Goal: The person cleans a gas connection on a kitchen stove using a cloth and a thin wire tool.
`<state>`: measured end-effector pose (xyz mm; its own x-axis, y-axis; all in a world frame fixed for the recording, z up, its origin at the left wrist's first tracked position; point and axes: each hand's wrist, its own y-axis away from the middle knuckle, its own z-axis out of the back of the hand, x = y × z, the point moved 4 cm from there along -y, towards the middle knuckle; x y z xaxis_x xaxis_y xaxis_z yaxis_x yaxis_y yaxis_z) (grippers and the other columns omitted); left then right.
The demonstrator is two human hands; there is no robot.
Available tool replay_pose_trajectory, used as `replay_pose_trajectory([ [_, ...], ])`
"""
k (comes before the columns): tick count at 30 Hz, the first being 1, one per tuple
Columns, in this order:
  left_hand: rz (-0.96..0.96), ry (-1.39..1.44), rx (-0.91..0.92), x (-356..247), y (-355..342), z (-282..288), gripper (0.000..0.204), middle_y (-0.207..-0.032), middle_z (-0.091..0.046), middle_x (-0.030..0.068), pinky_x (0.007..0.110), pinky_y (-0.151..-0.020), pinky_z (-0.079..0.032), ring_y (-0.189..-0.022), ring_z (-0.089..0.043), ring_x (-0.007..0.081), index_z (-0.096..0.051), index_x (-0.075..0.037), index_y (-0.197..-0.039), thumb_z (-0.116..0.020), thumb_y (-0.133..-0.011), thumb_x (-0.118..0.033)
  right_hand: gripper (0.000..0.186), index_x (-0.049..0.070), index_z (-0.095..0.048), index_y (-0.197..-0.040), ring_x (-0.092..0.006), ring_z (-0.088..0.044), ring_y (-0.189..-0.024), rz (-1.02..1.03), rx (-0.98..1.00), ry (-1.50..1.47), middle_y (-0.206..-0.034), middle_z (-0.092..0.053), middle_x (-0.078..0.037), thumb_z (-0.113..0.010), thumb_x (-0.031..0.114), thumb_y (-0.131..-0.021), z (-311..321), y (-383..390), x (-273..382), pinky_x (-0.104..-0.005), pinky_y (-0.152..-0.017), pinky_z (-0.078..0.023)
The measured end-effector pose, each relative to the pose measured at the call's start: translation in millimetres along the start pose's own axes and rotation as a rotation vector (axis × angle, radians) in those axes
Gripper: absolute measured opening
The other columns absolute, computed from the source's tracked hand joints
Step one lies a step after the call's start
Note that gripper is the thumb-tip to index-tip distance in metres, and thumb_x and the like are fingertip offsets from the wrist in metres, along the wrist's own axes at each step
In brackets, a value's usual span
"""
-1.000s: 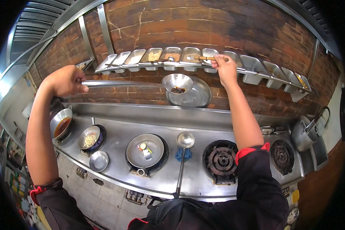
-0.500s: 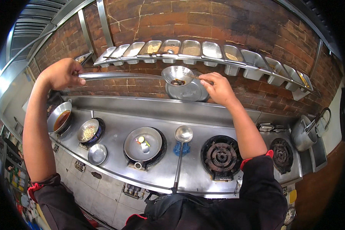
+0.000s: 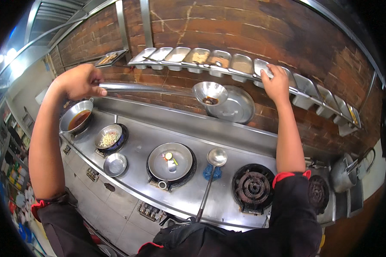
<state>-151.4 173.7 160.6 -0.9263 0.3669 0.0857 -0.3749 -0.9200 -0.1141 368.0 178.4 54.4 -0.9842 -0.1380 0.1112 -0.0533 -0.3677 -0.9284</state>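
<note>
My left hand (image 3: 82, 81) is closed around the end of a long metal handle, which runs rightward to a ladle (image 3: 210, 89). A small amount of dark sauce (image 3: 210, 100) lies in the ladle's bowl, held up in front of the brick wall. My right hand (image 3: 276, 81) is over the front edge of a steel container (image 3: 260, 65) with pale contents, on the wall shelf. Its fingers are bent in; whatever is between them cannot be made out. Below, a pan (image 3: 176, 171) on a burner holds a lime piece and small vegetable bits.
Steel containers of dry ingredients line the shelf (image 3: 242, 76). A round lid (image 3: 240, 105) leans against the wall. Another ladle (image 3: 217, 157) lies on a blue cloth (image 3: 210, 172). A bare burner (image 3: 254, 188), a wok of brown liquid (image 3: 77, 118) and a small pan of sprouts (image 3: 109, 136) stand around.
My right hand has moved from the ladle, where it held a thin brown handle, rightward and up to the shelf container. The left hand keeps its hold. The view has turned slightly.
</note>
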Motion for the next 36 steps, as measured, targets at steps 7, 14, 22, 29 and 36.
replay_pose_trajectory([
  [7,-0.011,0.02,-0.013,78,-8,-33,0.038,-0.078,-0.068,0.0134,0.039,-0.068,-0.05,-0.075,-0.066,0.0263,-0.069,-0.003,-0.099,-0.083,-0.076,-0.03,0.046,-0.002,-0.068,-0.115,-0.0301,-0.07,-0.091,-0.22,0.59,-0.442,-0.094,-0.072,-0.019,-0.07,0.034,-0.087,-112,22,143,-0.0391,-0.084,-0.053],
  [14,-0.124,0.034,0.039,196,-21,-69,0.039,-0.084,-0.069,0.0166,0.04,-0.073,-0.051,-0.081,-0.068,0.0312,-0.071,-0.005,-0.098,-0.082,-0.076,-0.035,0.039,-0.001,-0.068,-0.108,-0.0341,-0.07,-0.084,-0.464,0.054,-0.309,-0.085,-0.071,-0.018,-0.069,0.03,-0.085,-211,-16,165,-0.0411,-0.079,-0.053],
  [22,-0.149,0.012,0.044,248,-48,-78,0.037,-0.083,-0.068,0.0164,0.042,-0.072,-0.051,-0.081,-0.067,0.0324,-0.072,-0.006,-0.095,-0.083,-0.072,-0.032,0.041,0.004,-0.076,-0.092,-0.041,-0.068,-0.094,-0.531,0.089,-0.052,-0.094,-0.072,-0.023,-0.062,0.043,-0.09,-207,-67,154,-0.0474,-0.085,-0.052],
  [29,-0.157,0.082,0.056,262,-46,-74,0.036,-0.077,-0.066,0.016,0.04,-0.067,-0.049,-0.072,-0.064,0.0317,-0.071,-0.003,-0.093,-0.084,-0.073,-0.031,0.023,0.003,-0.071,-0.098,-0.0329,-0.071,-0.091,-0.517,-0.039,-0.276,-0.094,-0.073,-0.019,-0.065,0.022,-0.086,-232,-62,151,-0.0389,-0.082,-0.054],
  [36,-0.135,-0.033,0.056,261,-45,-70,0.041,-0.077,-0.067,0.016,0.042,-0.067,-0.049,-0.075,-0.066,0.0339,-0.072,-0.005,-0.095,-0.084,-0.071,-0.037,0.022,0.002,-0.072,-0.1,-0.0262,-0.071,-0.092,-0.527,-0.001,-0.349,-0.098,-0.074,-0.015,-0.068,0.019,-0.088,-244,-52,139,-0.0355,-0.084,-0.053],
])
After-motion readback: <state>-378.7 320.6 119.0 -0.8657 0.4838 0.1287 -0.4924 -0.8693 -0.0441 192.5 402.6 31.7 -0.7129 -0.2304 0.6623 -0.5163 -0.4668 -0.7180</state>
